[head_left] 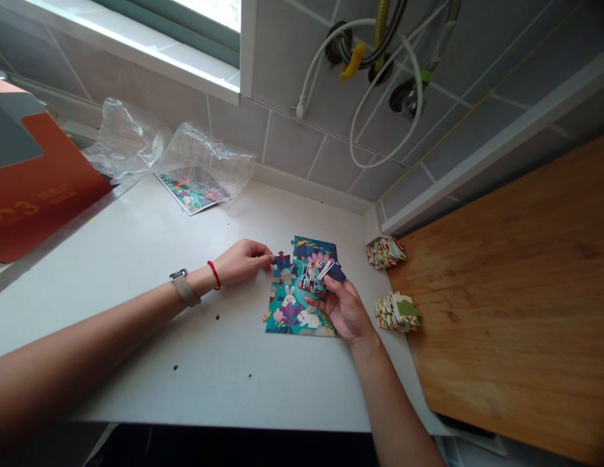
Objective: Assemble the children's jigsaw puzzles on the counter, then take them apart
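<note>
A partly joined jigsaw puzzle (282, 318) with white rabbits and blue-green plants lies flat on the white counter. My left hand (246, 259), wearing a watch and a red cord bracelet, pinches the edge of a dark blue puzzle piece (281, 264) at the puzzle's upper left side. Whether that piece is locked into its neighbours I cannot tell. Over the right part of the puzzle, my right hand (345, 308) is closed around a stack of puzzle pieces (314, 275), hiding some of the picture beneath.
Two piles of puzzle pieces (386, 253) (398, 312) stand by the wooden board (506, 292) at right. A picture card (197, 191) lies partly under clear plastic wrap (204, 152). An orange box (43, 181) sits at far left. Cables (362, 162) hang from the tiled wall.
</note>
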A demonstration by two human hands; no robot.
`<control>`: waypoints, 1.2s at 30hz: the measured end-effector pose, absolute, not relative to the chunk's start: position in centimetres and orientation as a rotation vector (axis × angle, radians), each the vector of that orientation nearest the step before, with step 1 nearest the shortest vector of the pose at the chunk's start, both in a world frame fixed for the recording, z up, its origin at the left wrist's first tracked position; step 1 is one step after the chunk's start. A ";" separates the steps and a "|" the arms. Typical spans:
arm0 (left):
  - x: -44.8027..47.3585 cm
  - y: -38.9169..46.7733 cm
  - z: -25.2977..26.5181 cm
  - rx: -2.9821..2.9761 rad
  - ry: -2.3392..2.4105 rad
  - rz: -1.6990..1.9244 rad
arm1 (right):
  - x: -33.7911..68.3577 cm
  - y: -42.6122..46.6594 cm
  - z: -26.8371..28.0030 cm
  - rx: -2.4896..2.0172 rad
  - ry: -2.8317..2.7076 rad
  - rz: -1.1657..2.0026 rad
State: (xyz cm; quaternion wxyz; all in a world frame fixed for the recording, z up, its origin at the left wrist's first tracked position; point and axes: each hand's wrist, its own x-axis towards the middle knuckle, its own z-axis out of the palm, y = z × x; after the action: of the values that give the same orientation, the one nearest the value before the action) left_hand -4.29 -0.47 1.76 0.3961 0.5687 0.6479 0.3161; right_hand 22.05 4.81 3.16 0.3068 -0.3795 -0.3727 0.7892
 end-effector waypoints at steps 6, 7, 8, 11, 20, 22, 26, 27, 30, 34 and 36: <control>-3.5 -0.7 1.8 1.601 1.762 0.726 | 22.0 4.8 3.1 -0.988 -0.979 2.091; -3.4 -0.7 1.8 1.624 1.790 0.721 | 22.0 4.8 3.1 -0.985 -0.983 2.094; -3.3 -0.7 1.8 1.638 1.809 0.720 | 22.0 4.8 3.1 -0.984 -0.988 2.096; -3.3 -0.6 2.0 1.636 1.824 0.697 | 22.1 4.8 3.2 -0.990 -0.995 2.093; -4.2 -0.2 2.2 1.588 1.684 0.653 | 22.1 4.8 3.2 -0.998 -0.981 2.086; -4.1 -0.2 2.0 1.653 1.697 0.612 | 22.1 4.8 3.2 -0.993 -0.974 2.091; -3.7 -0.3 1.7 1.787 1.789 0.544 | 22.0 4.8 3.3 -0.980 -0.969 2.101; -3.5 -0.4 1.7 1.810 1.810 0.548 | 22.0 4.7 3.3 -0.978 -0.969 2.101; -3.2 -0.7 1.6 1.820 1.863 0.613 | 22.1 4.7 3.4 -0.977 -0.973 2.091; -3.2 -1.1 1.5 1.872 1.885 0.786 | 22.2 4.7 3.3 -0.986 -0.998 2.079; -3.4 -1.2 1.1 2.076 1.728 0.861 | 22.3 4.7 3.3 -0.992 -1.007 2.075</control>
State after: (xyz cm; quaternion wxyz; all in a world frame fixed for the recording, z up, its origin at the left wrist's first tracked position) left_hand -3.45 -1.20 1.12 0.1529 0.7236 0.6024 0.3002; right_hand 22.25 4.74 3.29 0.3103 -0.3756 -0.3813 0.7857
